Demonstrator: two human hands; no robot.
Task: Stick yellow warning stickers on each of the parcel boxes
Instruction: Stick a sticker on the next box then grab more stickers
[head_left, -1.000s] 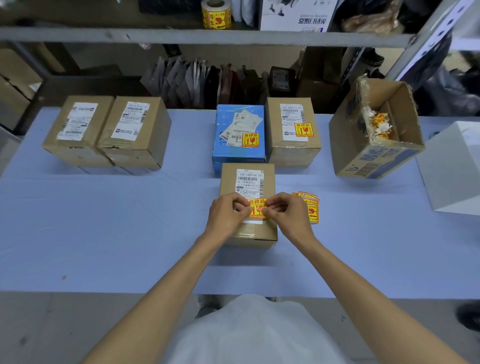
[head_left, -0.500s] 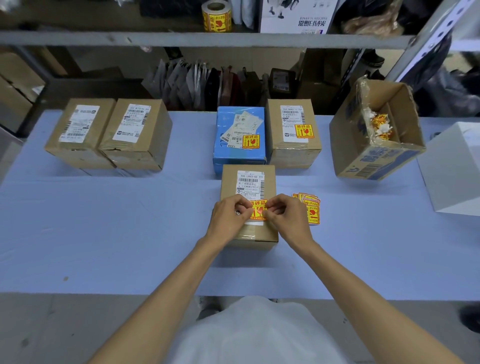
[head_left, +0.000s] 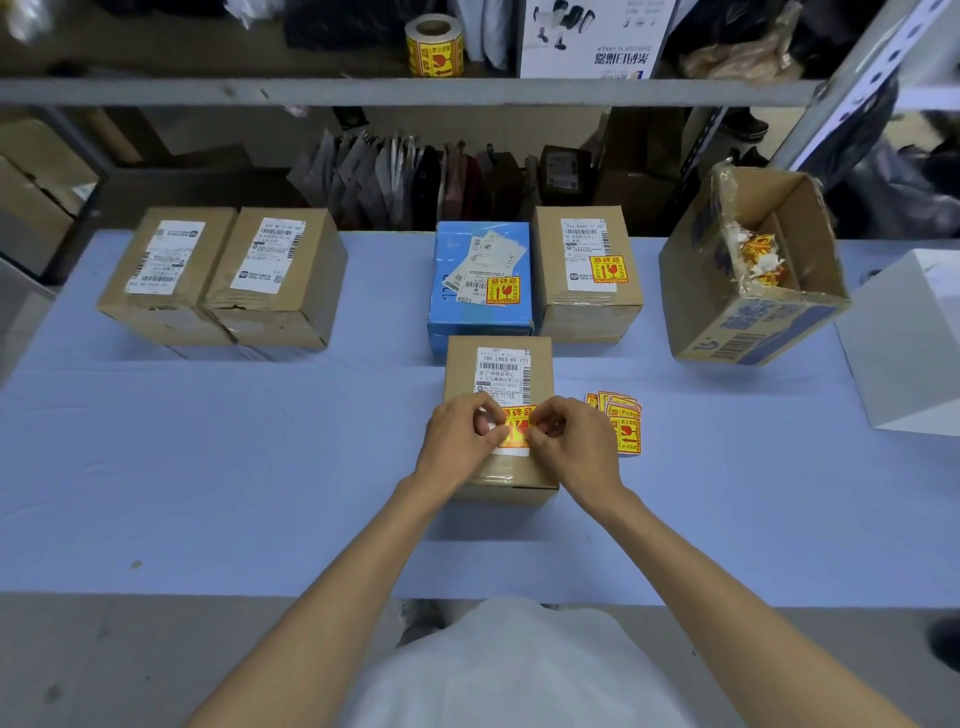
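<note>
Yellow warning sticker (head_left: 515, 427), red print, held over the near end of the nearest brown parcel box (head_left: 500, 415), just below its white shipping label (head_left: 503, 375). Left hand (head_left: 460, 446) pinches the sticker's left edge between thumb and forefinger; right hand (head_left: 569, 447) pinches the right edge likewise, both resting on the box top. Whether the sticker is fully pressed down cannot be told (fingers cover its sides).

Loose stack of yellow stickers (head_left: 621, 422): on the pale blue table (head_left: 208, 467), just right of that box.

Blue parcel box (head_left: 480, 283): directly behind, touching the nearest box, yellow sticker (head_left: 503, 291) already on its labels.

Brown box (head_left: 587, 273): beside the blue one on its right, sticker (head_left: 609, 269) on it.

Two brown boxes, (head_left: 166, 273) and (head_left: 278, 275): far left, side by side and touching, white labels only.

Open carton (head_left: 748, 270): far right, tilted, crumpled yellow-and-white backing scraps (head_left: 758, 257) inside.

Sticker roll (head_left: 434, 45): on the shelf above.
</note>
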